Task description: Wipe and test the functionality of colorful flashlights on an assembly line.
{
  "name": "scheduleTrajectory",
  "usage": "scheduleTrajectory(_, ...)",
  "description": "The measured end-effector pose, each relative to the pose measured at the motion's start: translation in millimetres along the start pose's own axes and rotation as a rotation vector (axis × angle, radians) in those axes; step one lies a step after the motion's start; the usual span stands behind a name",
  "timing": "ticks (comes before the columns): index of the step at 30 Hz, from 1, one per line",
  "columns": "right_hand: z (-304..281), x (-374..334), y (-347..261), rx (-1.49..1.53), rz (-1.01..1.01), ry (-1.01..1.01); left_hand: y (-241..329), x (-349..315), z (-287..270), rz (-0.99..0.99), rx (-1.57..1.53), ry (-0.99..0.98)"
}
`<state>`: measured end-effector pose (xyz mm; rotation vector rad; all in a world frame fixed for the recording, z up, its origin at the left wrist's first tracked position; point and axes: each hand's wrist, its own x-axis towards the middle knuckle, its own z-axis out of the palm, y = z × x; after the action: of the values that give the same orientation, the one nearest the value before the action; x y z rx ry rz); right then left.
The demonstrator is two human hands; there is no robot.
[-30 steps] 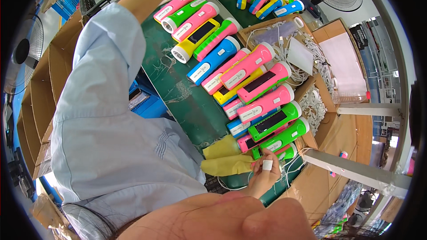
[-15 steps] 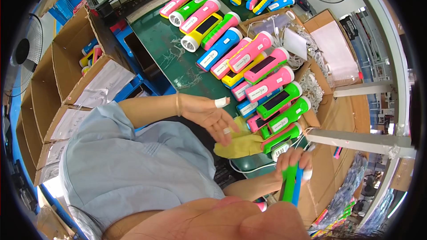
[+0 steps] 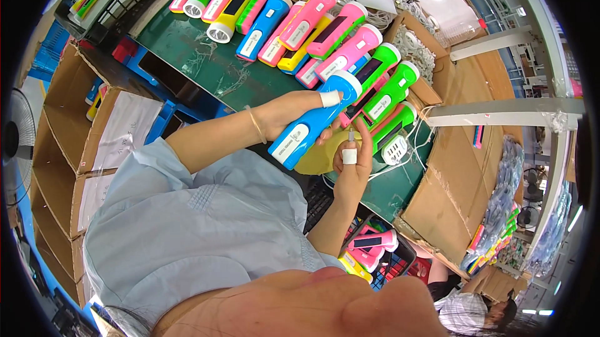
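Observation:
My left hand (image 3: 300,112) is closed around a blue flashlight (image 3: 312,121), its white-rimmed head tilted up to the right. White tape wraps the thumb. Close to the flashlight's underside, my right hand (image 3: 354,165) pinches a small grey plug-like tip (image 3: 351,134); white tape covers one of its digits too. Whether the tip touches the flashlight, I cannot tell. Behind the hands lies a yellow cloth (image 3: 315,157), partly hidden. To the right of my right hand sits a white multi-port charger block (image 3: 394,149) with white cables. Green flashlights (image 3: 390,94) lie just beyond my hands.
Rows of pink, green, yellow and blue flashlights (image 3: 309,18) cover the green table (image 3: 181,65). Cardboard boxes (image 3: 422,56) with white cables stand to the right, beside a grey metal bar (image 3: 500,112). Cardboard compartments (image 3: 72,96) are at left. A basket of flashlights (image 3: 372,246) sits below.
My left hand, earlier open over the yellow cloth, now holds the flashlight. My right hand, which held a green-and-blue flashlight at the lower right, now pinches a small tip. The view has shifted.

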<state>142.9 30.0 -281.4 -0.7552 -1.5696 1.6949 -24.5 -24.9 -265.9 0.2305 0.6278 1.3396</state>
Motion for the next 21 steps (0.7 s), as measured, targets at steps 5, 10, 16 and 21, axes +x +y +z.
scheduleTrajectory(5,-12,-13,15,0.040,0.134,0.060,3,-1,7,0.005,-0.002,-0.040)
scheduleTrajectory(10,-15,-15,26,0.055,0.127,0.081,1,5,4,0.155,0.236,0.086)
scheduleTrajectory(16,-23,0,11,0.188,0.032,0.137,52,13,-5,0.942,1.358,0.452)
scheduleTrajectory(21,-12,11,2,0.135,0.015,0.090,77,13,8,0.995,1.452,0.851)
